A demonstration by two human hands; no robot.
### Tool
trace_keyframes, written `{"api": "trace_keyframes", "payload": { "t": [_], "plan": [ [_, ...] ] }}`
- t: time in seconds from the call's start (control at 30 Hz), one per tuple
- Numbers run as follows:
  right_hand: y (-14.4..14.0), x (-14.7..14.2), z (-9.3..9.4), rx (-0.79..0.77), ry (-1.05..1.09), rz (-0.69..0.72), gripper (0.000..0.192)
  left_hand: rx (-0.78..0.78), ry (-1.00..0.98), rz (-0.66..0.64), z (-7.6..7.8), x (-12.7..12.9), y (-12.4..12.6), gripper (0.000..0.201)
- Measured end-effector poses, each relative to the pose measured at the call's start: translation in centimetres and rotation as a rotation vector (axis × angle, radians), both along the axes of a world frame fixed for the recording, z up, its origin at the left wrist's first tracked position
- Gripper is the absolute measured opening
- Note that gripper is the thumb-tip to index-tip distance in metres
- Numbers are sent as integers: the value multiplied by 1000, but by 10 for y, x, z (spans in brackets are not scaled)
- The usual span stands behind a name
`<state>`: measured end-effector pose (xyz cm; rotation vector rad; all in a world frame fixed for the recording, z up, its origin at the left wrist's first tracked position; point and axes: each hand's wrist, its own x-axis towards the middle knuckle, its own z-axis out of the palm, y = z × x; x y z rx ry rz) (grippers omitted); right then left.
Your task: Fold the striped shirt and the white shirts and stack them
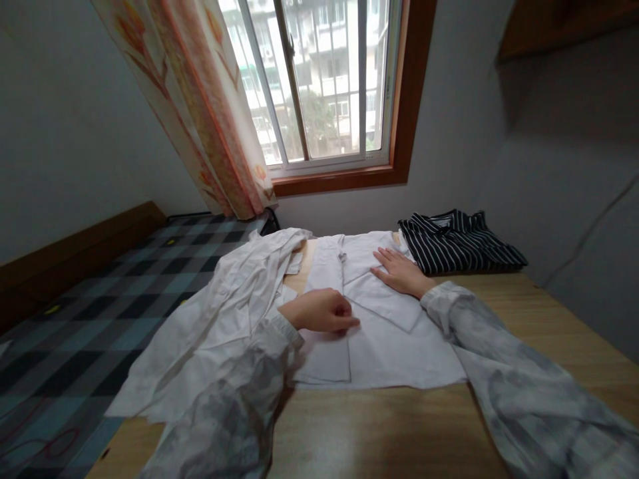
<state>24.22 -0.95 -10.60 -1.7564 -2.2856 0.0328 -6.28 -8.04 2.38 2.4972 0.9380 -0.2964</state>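
Head view | white shirt (379,332) mid-table (524,319), partly folded | right hand (402,271) open, flat, pinning far fold | left hand (324,311) curled, pinching near placket | best: keep fabric taut, edges aligned.

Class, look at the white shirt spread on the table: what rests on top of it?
Both hands: the right hand lies flat on the white shirt, the left hand pinches its fabric. The table beneath is covered there.

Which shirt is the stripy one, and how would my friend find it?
Start at the window, then look down to the wooden table. At its far right edge lies the striped shirt, beyond the right hand. It is dark with thin white stripes; the others are plain white.
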Motion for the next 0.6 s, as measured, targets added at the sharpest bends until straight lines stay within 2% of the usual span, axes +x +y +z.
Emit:
{"api": "trace_keyframes", "payload": {
  "t": [0.1,0.13,0.2,0.3,0.37,0.6],
  "plan": [
    [0,-1,0,3,-6,-8,77,311,-248,73,-21,-1,11,30],
    [0,-1,0,5,-7,-12,77,412,-316,87,-30,-2,14,32],
    [-1,-2,1,13,0,-11,76,520,-367,100,-50,-4,20,53],
    [-4,-4,3,27,30,-2,73,500,-283,73,-73,-8,23,75],
    [-9,-6,5,35,62,2,70,476,-235,53,-80,-10,22,80],
    [-48,-2,2,94,248,47,59,491,-207,48,-81,-13,11,87]
  ]
}}
